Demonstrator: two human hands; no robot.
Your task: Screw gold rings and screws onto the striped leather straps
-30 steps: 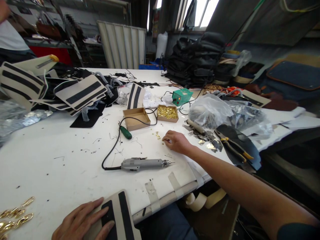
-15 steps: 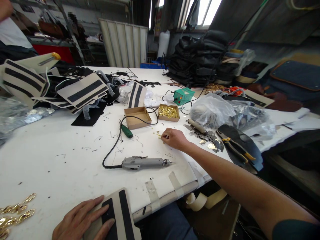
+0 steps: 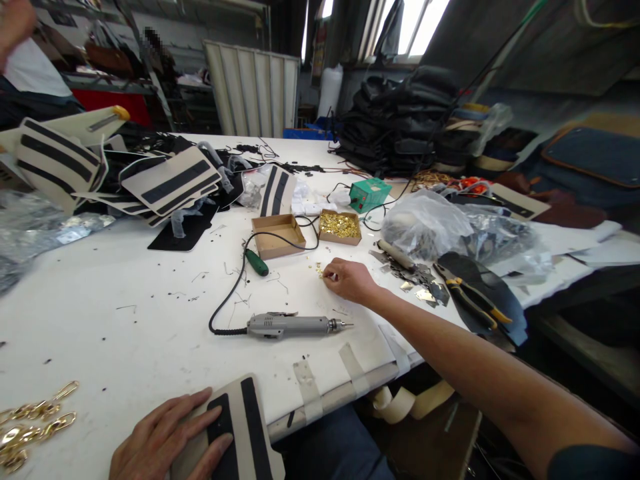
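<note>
My left hand [image 3: 173, 433] lies on a beige panel with black strips [image 3: 255, 427] at the near table edge, its fingers stretched out and spread over the panel. Out on the white table, my right hand [image 3: 349, 280] has thumb and fingertips pinched together among a few small loose gold pieces [image 3: 319, 268]; whatever is between the fingertips is too small to make out. Just beyond it stands a cardboard tray [image 3: 340, 239] of many such gold pieces. A grey electric screwdriver [image 3: 293, 325] rests between my hands, its bit pointing right.
Left of the gold pieces are an empty cardboard tray [image 3: 280, 251] and a green-handled tool [image 3: 257, 263]. Beyond is a green power box [image 3: 369, 194]. Pliers [image 3: 470, 297] and metal scraps [image 3: 425, 283] lie right. Striped panels [image 3: 173, 180] pile up left; gold chains [image 3: 37, 427] lie front left.
The view has shifted slightly, so everything sits a little further right and lower. Both hands hold about the same places on the panel and by the gold pieces.
</note>
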